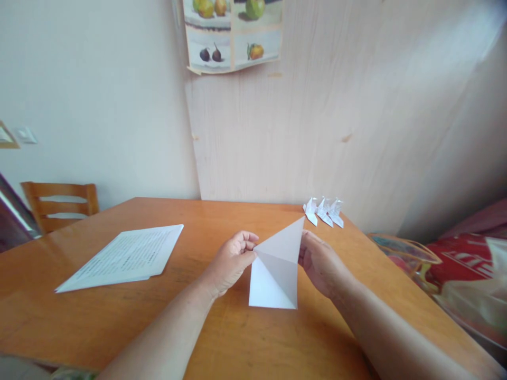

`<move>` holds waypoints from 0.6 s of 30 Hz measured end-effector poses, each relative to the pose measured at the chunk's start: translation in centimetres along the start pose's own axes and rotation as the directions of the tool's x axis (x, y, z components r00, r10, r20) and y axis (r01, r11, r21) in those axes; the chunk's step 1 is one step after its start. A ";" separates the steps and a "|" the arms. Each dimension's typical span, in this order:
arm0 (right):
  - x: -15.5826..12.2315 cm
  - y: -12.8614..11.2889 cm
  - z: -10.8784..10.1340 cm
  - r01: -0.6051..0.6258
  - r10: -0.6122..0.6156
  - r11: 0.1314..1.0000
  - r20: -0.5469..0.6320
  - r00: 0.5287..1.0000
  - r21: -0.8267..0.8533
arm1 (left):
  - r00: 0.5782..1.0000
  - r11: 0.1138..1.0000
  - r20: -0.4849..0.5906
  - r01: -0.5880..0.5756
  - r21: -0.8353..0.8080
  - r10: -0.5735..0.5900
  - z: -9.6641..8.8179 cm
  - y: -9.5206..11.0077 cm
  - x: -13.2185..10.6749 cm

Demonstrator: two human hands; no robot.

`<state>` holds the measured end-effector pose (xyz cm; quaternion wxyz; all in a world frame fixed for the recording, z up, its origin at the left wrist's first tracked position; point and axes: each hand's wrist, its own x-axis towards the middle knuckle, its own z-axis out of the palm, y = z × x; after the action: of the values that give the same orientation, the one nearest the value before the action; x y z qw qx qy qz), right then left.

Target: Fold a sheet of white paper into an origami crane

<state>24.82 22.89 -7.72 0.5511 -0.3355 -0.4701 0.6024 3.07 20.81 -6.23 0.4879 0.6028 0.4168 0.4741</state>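
A creased sheet of white paper (278,269) is held up above the table between my two hands, its pointed top corner leaning to the right. My left hand (236,258) pinches its left edge at the crease with thumb and fingers. At the right edge, my right hand (319,261) is closed on the paper, its fingertips partly hidden behind the sheet. Diagonal and crosswise fold lines meet near my left thumb. At the far right of the table stand three folded paper figures (324,212).
A stack of printed sheets (127,256) lies on the left of the wooden table (222,338). Behind the table is a wall with fruit pictures (233,37). A wooden chair (59,203) stands at the far left, and a red bag (461,258) is beyond the right edge.
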 end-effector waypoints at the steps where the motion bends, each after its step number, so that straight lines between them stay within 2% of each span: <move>1: 0.1 -0.1 0.0 -0.006 0.005 1.000 0.008 1.000 0.009 | 1.000 1.000 -0.030 -0.008 0.005 0.008 -0.1 -0.1 0.1; 4: 0.0 -0.4 0.2 -0.005 0.004 1.000 0.040 0.999 0.016 | 0.996 1.000 -0.091 -0.025 0.002 0.025 -0.3 -0.2 0.2; 9: -1.0 -0.5 1.1 0.058 -0.045 0.993 0.121 0.992 -0.105 | 0.991 1.000 -0.131 -0.025 -0.013 0.023 -0.2 -0.1 0.3; 11: -1.2 -0.4 1.3 0.052 -0.039 0.991 0.100 0.994 -0.125 | 0.991 1.000 -0.130 -0.021 -0.015 0.019 -0.2 0.1 0.2; 18: -0.4 0.6 0.6 -0.011 0.011 0.999 -0.021 1.000 -0.034 | 0.996 0.994 -0.057 -0.073 -0.084 0.069 0.2 0.4 -0.3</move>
<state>24.17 22.40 -8.12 0.5467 -0.3536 -0.4728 0.5938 3.25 20.45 -5.90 0.4847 0.5825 0.3875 0.5250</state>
